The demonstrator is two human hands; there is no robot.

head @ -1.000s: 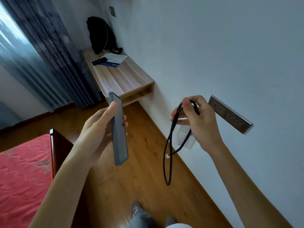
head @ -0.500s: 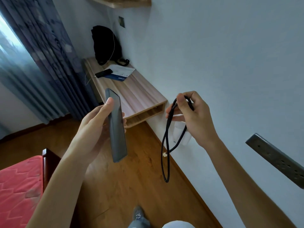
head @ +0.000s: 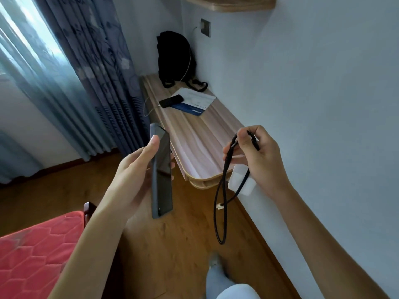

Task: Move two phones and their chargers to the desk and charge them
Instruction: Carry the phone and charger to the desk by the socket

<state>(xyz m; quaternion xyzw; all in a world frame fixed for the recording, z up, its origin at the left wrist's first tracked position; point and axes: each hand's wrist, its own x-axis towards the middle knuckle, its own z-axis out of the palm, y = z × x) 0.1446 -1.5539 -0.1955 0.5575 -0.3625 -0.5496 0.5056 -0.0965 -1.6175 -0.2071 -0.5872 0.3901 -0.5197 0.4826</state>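
My left hand (head: 133, 175) holds a dark phone (head: 162, 173) upright by its edges, screen facing right. My right hand (head: 259, 156) grips a looped black braided cable (head: 222, 190) and a white charger block (head: 240, 180) that hangs under the palm; the cable's loop and plug dangle below. Ahead, the wall-mounted wooden desk (head: 194, 134) carries a second dark phone (head: 171, 100) with a white cable plugged into its near end. A wall socket (head: 205, 27) sits above the desk's far end.
A black backpack (head: 176, 59) leans in the desk's far corner, next to a white and blue paper (head: 195, 102). Blue curtains (head: 86, 72) hang to the left. A red mattress (head: 36, 255) lies at lower left. A wooden shelf (head: 228, 3) is overhead.
The desk has drawn closer and lies just beyond both hands. The wall power strip at the right has slid out of view. Both hands keep their hold.
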